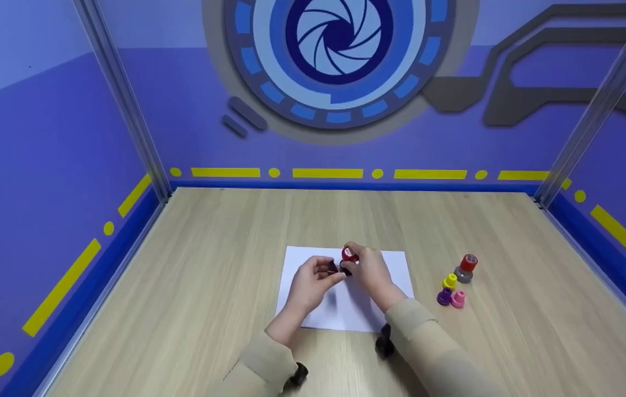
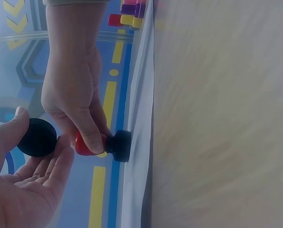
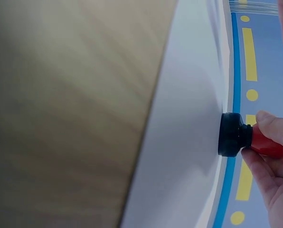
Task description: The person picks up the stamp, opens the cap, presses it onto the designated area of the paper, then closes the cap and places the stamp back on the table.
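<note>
Wooden table (image 1: 219,253): white paper (image 1: 346,317) lies on it; clock directions per head view. Right hand (image 1: 370,271): thumb and fingers pinch the stamp (image 3: 241,135) by its red handle, at this hand's 10 o'clock. Left hand (image 1: 308,284), farther from the stamp: pinches a black cap (image 2: 37,137) at its 2 o'clock. Stamp: long axis upright, black end down, apparently touching the paper; cap apart, toward its 9 o'clock. Red-and-grey stamp (image 1: 466,268): right hand's 3 o'clock, beside yellow piece (image 1: 449,281), purple piece (image 1: 444,296), pink piece (image 1: 458,299)
</note>
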`<state>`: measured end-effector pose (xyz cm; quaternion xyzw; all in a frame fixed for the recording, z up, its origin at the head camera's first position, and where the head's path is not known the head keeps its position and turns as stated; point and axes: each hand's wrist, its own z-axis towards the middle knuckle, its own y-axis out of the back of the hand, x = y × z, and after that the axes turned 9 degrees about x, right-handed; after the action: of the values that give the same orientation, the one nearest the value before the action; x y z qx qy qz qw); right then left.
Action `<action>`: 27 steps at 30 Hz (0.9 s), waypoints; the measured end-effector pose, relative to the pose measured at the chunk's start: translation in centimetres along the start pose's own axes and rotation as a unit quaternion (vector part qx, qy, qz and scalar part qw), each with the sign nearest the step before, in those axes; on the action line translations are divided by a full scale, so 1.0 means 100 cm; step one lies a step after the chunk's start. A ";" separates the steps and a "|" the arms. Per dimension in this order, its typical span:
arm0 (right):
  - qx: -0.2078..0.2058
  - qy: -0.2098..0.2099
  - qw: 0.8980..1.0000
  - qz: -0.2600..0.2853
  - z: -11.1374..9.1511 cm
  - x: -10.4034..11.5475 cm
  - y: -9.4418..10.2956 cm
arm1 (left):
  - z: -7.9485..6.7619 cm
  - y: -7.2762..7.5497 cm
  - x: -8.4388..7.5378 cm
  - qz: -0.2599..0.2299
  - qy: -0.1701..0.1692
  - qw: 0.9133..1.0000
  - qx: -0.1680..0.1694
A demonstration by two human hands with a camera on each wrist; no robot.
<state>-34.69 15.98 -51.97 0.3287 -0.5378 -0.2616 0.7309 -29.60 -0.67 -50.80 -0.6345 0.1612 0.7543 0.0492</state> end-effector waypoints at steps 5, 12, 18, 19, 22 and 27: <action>-0.003 -0.014 1.000 0.003 0.000 -0.001 0.001 | 0.000 -0.001 -0.001 0.003 -0.003 1.000 0.003; -0.009 -0.022 0.999 0.034 -0.001 0.003 0.009 | 0.000 0.001 0.002 0.011 0.003 1.000 -0.009; -0.098 -0.011 0.980 0.171 -0.007 0.004 0.030 | 0.001 0.002 0.001 -0.011 -0.007 1.000 -0.024; -0.110 -0.017 0.976 0.188 -0.009 0.002 0.033 | 0.001 0.002 0.001 -0.012 -0.009 1.000 -0.025; -0.134 -0.050 0.955 0.258 -0.018 -0.004 0.040 | 0.001 0.002 0.002 -0.017 -0.007 1.000 -0.024; -0.116 -0.119 0.900 0.404 -0.029 -0.006 0.040 | 0.001 0.001 0.002 -0.020 -0.003 1.000 -0.023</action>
<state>-31.97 19.61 -49.93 -0.0370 -0.6732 -0.0417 0.7374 -29.73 -0.78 -50.99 -0.6363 0.1314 0.7585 0.0500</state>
